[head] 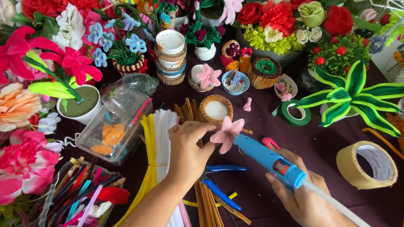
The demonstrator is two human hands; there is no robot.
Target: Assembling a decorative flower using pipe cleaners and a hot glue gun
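Dark purple cloth covers the worktop (322, 151) under my hands. My left hand (188, 151) has its grip pinched on a small pink flower (226, 134), held above the cloth, while my right hand (302, 193) is wrapped tight around a blue glue gun (269, 160) whose nozzle touches the flower's underside. Just beyond lie a small woven basket (215, 109), bundled pipe cleaners (164, 131), blue pliers (221, 190), a green tape roll (294, 113) and a tan tape roll (369, 163), ringed by handmade flowers.

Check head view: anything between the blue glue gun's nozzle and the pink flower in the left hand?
Nothing. In the head view the glue gun, held by the right hand, has its nozzle right at the pink flower pinched by the left hand.
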